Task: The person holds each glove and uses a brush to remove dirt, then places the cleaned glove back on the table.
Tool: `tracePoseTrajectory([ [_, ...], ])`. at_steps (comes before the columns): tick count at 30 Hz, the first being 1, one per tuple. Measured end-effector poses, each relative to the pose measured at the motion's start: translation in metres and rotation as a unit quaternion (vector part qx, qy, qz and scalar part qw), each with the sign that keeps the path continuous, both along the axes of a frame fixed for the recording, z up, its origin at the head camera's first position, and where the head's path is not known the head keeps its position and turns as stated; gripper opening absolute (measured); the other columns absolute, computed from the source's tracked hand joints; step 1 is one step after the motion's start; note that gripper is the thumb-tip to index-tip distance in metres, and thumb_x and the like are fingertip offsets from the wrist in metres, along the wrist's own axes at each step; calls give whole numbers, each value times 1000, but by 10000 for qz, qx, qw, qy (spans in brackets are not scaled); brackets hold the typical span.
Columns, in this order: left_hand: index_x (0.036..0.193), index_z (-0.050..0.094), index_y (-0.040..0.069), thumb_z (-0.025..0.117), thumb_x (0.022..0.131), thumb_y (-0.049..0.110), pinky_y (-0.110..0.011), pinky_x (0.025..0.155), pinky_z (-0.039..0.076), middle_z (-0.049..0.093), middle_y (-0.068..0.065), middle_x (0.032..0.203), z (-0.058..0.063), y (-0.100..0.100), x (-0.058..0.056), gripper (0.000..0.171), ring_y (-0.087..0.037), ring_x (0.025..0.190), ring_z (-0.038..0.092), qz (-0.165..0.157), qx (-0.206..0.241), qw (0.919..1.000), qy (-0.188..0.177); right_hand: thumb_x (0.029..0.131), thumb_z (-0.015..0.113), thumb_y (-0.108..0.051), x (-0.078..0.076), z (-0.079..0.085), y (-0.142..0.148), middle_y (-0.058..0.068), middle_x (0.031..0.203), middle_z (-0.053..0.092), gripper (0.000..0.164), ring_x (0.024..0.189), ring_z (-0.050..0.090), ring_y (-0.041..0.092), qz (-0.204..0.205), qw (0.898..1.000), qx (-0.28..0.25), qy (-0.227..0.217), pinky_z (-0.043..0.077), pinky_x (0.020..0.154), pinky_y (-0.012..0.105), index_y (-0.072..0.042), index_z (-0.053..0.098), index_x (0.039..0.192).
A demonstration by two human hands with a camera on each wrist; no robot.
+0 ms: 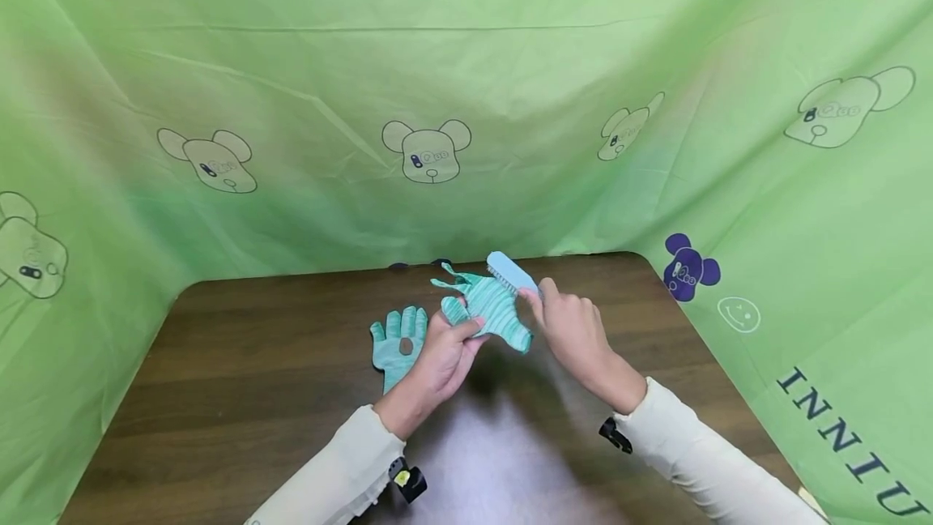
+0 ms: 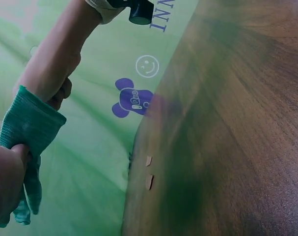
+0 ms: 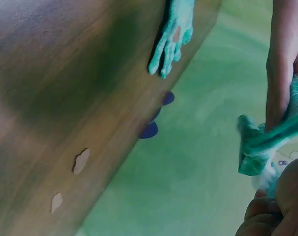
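My left hand [image 1: 443,353] holds up a teal striped knit glove [image 1: 497,308] above the table, its thumb pressed on the fabric. Limp glove fingers dangle off the far left side. In my right hand [image 1: 577,332] is a light blue scrub brush [image 1: 513,272], gripped at its near end, with bristles turned down against the glove's upper edge. The left wrist view shows the held glove's cuff [image 2: 33,120] hanging free, while the brush is hidden there. A second matching glove [image 1: 394,359] lies on the table left of my left hand, a brown patch [image 1: 406,345] on it.
The dark wooden table [image 1: 255,395] runs back to a green printed curtain [image 1: 437,63], which also stands on both sides. Two small brown flakes [image 3: 81,161] lie near the table's edge in the wrist views. Black wrist cameras [image 1: 406,480] sit on the sleeves.
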State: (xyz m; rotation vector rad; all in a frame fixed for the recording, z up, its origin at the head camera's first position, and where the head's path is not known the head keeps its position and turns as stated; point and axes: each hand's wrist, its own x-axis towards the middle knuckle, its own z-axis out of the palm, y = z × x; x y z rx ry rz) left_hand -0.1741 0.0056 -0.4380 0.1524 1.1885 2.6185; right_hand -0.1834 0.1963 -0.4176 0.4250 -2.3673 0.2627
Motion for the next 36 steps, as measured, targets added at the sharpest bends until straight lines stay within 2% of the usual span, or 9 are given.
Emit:
tracePoseTrajectory([
  [4, 147, 36, -12, 39, 98, -16, -35, 116, 45, 50, -16, 146, 0, -2, -1, 49, -20, 134, 50, 48, 51, 10000, 1, 108, 24, -54, 13, 6, -12, -5, 47, 24, 61, 35, 31, 18, 314, 9967, 239, 707, 28, 29, 34, -3, 43, 79],
  [7, 151, 33, -11, 37, 96, -18, -35, 118, 42, 43, -17, 155, 1, -4, -2, 55, -19, 139, 44, 49, 183, 9998, 92, 109, 26, -52, 24, 6, -22, -5, 48, 26, 59, 36, 31, 17, 589, 9935, 546, 803, 27, 29, 33, -4, 43, 80],
  [10, 153, 29, -11, 35, 97, -18, -35, 121, 38, 36, -17, 160, 4, -5, -2, 57, -20, 144, 38, 27, 345, 9993, 136, 110, 26, -51, 25, 3, -26, -5, 48, 26, 58, 35, 33, 20, 594, 9933, 671, 733, 28, 29, 34, -5, 43, 79],
  [15, 156, 24, -8, 36, 99, -17, -40, 124, 32, 29, -18, 166, 7, -4, -2, 59, -29, 153, 28, -101, 532, 9985, 107, 110, 30, -48, 16, 0, -21, -6, 49, 23, 56, 36, 25, 15, 617, 9934, 496, 829, 23, 29, 30, -3, 42, 79],
  [22, 156, 24, -10, 35, 100, -16, -46, 125, 28, 27, -20, 167, 6, -5, -3, 57, -34, 155, 26, -219, 336, 9989, 228, 109, 31, -47, 0, 2, -13, -3, 47, 24, 54, 33, 28, 18, 363, 9928, 458, 1047, 24, 28, 33, -2, 43, 80],
  [27, 156, 24, -9, 36, 100, -16, -48, 125, 28, 27, -20, 167, 6, -6, -1, 58, -33, 154, 27, -230, 373, 9988, 204, 110, 33, -46, -6, 3, -9, -3, 45, 24, 55, 33, 30, 19, 257, 9946, 397, 928, 24, 29, 32, -2, 42, 78],
  [33, 151, 32, -10, 37, 99, -16, -43, 121, 38, 38, -20, 160, 5, -7, -1, 53, -27, 144, 42, -149, 153, 9996, 181, 106, 25, -54, -10, 3, -2, -2, 46, 24, 62, 35, 35, 25, -13, 9998, -19, 212, 31, 30, 39, -2, 43, 77],
  [36, 148, 34, -11, 39, 99, -15, -40, 120, 40, 42, -21, 155, 6, -8, -3, 50, -24, 140, 46, -59, 3, 9999, 159, 104, 21, -58, -6, 5, -3, -2, 49, 24, 64, 38, 35, 25, -2, 9999, -166, 42, 32, 32, 41, -2, 43, 79],
])
